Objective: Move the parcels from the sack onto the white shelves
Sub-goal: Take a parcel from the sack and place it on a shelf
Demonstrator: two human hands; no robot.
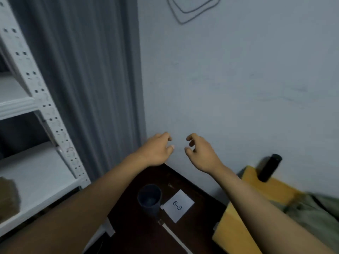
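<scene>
White shelves [27, 165] hold one parcel [8, 197]; left hand [157, 149] and right hand [200, 153] hang loose, empty.

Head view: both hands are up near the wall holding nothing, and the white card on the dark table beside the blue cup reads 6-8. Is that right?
Not quite. In the head view the white card reads 6-3, not 6-8. The rest holds: the left hand and right hand are raised near the wall, fingers loosely curled round nothing, and the card lies on the dark table beside the blue cup.

shelves [27, 105] left | cup [149, 197] beside card [178, 205] | bottle [269, 167] right
</scene>
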